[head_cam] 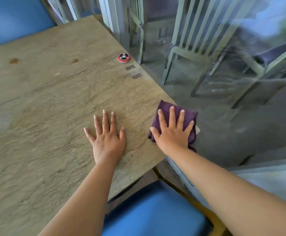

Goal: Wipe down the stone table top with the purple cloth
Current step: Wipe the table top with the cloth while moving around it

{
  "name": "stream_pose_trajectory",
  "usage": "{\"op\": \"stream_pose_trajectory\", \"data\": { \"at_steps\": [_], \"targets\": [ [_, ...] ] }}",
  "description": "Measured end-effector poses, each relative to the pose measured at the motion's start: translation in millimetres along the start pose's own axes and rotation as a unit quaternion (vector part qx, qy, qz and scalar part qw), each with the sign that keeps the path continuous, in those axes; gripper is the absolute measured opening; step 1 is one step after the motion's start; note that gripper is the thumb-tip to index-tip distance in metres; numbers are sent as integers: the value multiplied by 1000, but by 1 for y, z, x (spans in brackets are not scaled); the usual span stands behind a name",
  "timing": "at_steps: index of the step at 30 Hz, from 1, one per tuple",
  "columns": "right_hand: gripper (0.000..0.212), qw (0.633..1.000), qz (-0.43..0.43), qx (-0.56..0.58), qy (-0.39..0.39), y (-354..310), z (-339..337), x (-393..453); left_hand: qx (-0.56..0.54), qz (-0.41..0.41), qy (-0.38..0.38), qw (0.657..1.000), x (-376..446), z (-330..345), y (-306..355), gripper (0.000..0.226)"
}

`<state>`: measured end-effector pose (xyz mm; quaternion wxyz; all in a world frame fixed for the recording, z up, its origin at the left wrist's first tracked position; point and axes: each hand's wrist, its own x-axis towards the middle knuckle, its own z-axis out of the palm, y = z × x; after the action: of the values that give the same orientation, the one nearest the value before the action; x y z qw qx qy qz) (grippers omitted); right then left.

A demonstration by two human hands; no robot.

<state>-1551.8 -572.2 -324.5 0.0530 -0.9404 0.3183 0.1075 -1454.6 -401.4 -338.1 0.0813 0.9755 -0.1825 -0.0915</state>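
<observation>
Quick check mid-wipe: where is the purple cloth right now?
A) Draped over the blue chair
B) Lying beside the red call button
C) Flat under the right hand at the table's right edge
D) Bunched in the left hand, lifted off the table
C: the right hand presses flat, fingers spread, on the purple cloth at the right edge of the stone table top.

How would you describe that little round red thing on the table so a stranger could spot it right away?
Start at the stone table top and follow its window-side edge away from the right hand pressing the purple cloth. Beyond two small dark rectangular patches sits the round button device, the only red thing there, with a black face.
</observation>
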Motion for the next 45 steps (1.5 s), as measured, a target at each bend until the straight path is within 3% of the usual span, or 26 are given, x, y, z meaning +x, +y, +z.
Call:
{"op": "stream_pose_trajectory", "data": {
  "at_steps": [3, 6, 8, 10, 12, 14, 16, 20, 24, 26, 28, 31, 34, 36, 39, 43, 45],
  "targets": [
    [68, 983, -175, -38, -37, -29, 5, -36, -38, 5, -29, 999, 2, -6, -4, 59],
    [67, 914, -394, -71, -60, -35, 13, -58, -136, 15, -36, 990, 1, -14, -12, 52],
    [67, 880, -466, -74, -55, -18, 8, -41, -194, 30, -22, 980, -7, -19, -22, 48],
    [66, 896, -437, -77, -36, -2, 3, -21, -178, 53, -3, 983, -21, -20, -37, 47],
    [66, 942, -328, -66, -16, -6, 3, -13, -118, 64, 15, 991, -38, -19, -57, 49],
    [66, 972, -231, -43, -19, -31, 7, -17, -80, 35, 30, 996, -52, -18, -78, 51],
    [66, 979, -197, -34, -32, -62, 9, -25, -64, -29, 46, 996, -61, -20, -98, 53],
    [67, 943, -326, -46, -36, -115, 17, -55, -59, -153, 70, 984, -76, -30, -139, 55],
    [65, 824, -563, -64, -7, -135, 28, -53, -50, -258, 44, 964, -91, -38, -188, 61],
    [62, 796, -602, -60, 8, -142, 25, -27, -44, -294, 20, 955, -101, -39, -211, 64],
    [61, 851, -523, -57, 9, -160, 21, -5, -49, -299, -12, 953, -107, -39, -226, 65],
    [62, 956, -290, -28, 3, -208, 20, 3, -62, -288, -49, 954, -104, -41, -232, 65],
    [62, 980, -199, -6, -28, -256, 20, -19, -110, -268, -67, 955, -101, -43, -240, 60],
    [62, 968, -248, -12, -34, -282, 25, -53, -165, -232, -48, 957, -103, -46, -255, 57],
    [62, 921, -386, -38, -26, -304, 43, -114, -253, -182, 47, 949, -117, -56, -290, 51],
    [61, 829, -555, -72, -17, -294, 48, -112, -147, -99, 92, 980, -140, -69, -351, 49],
    [63, 868, -491, -74, -7, -300, 44, -92, -89, -102, 83, 987, -148, -73, -390, 56]
  ]
}}
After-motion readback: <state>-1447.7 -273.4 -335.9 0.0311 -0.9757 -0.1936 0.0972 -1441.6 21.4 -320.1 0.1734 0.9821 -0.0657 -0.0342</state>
